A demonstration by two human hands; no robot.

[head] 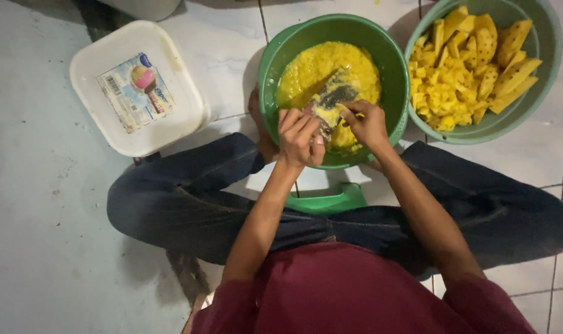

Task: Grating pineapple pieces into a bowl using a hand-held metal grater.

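Green bowls: two, side by side on the tiled floor (40,204), rims nearly touching; near bowl (389,62) between the knees, far bowl (544,68) to its right.
Yellow mash (306,71): one mass, filling the near bowl, wet and finely shredded.
Yellow pieces (460,74): too many to count, long wedges and small cubes heaped in the far bowl.
Grater (332,99): one, flat and grey, tilted over the mash, smeared with yellow pulp, lower end between both hands.
White tub (136,86): one, square with rounded corners, lid on, picture label on top, left of the near bowl, well apart from the hands.
Green lid or tray (328,201): one, partly seen on the floor under the near bowl, between the legs.
Hands: two, both over the near bowl's front rim, close together.
Left hand (300,136): fingers curled inward, closed on the grater's lower left edge, knuckles up, wrist bent down from a forearm rising out of the lower frame.
Right hand (368,124): fingers folded, pinching something small and yellow against the grater's right side; hard to tell exactly what.
Legs: two, in dark trousers (170,198), crossed and spread on the floor around the near bowl.
Shirt (355,291): one, dark red, at the bottom edge.
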